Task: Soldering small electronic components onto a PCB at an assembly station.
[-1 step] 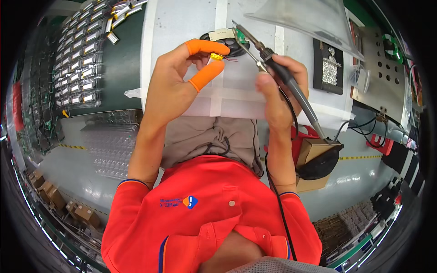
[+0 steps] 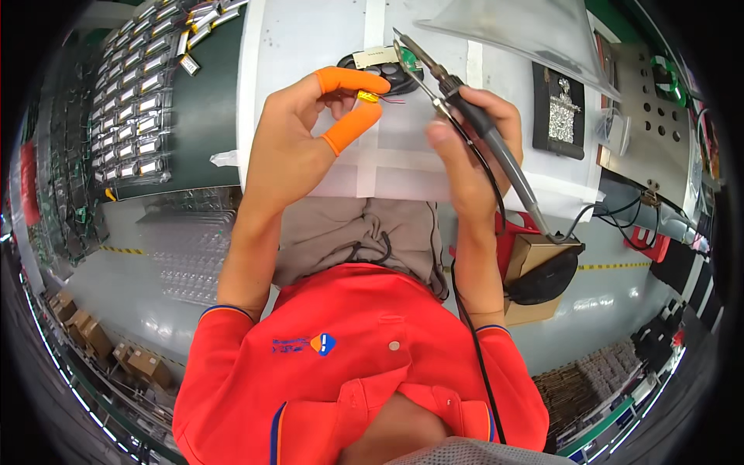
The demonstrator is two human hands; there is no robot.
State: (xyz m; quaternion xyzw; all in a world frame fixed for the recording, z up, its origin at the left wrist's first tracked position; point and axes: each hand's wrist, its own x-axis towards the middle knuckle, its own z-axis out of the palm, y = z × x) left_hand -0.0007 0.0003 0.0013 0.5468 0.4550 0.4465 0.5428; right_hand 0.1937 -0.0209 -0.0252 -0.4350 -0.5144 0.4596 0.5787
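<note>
Between the thumb and forefinger of my left hand (image 2: pixel 291 143), both in orange finger cots, is a small battery (image 2: pixel 368 97) with yellow tape and thin red wires. My right hand (image 2: pixel 477 151) grips a soldering iron (image 2: pixel 496 139) with a dark grey handle, its tip angled up and left. A thin metal tool (image 2: pixel 422 84) with a black cable is held in the same hand; its exact kind is unclear. Beyond my left fingers lies a black rounded housing (image 2: pixel 353 62), partly hidden, with a pale label plate (image 2: pixel 375 57) and a green circuit board (image 2: pixel 406 59).
Rows of small batteries (image 2: pixel 143 105) lie on a dark green surface at left. A clear plastic sheet (image 2: pixel 519 35) covers the far right of the white worktop (image 2: pixel 302 31). Further right are a black tray of silvery bits (image 2: pixel 562 116) and a perforated metal box (image 2: pixel 651 101). Below stands a cardboard box (image 2: pixel 531 256).
My right thumb and the thin metal tool have shifted slightly left and away from me. The left hand keeps its hold on the battery.
</note>
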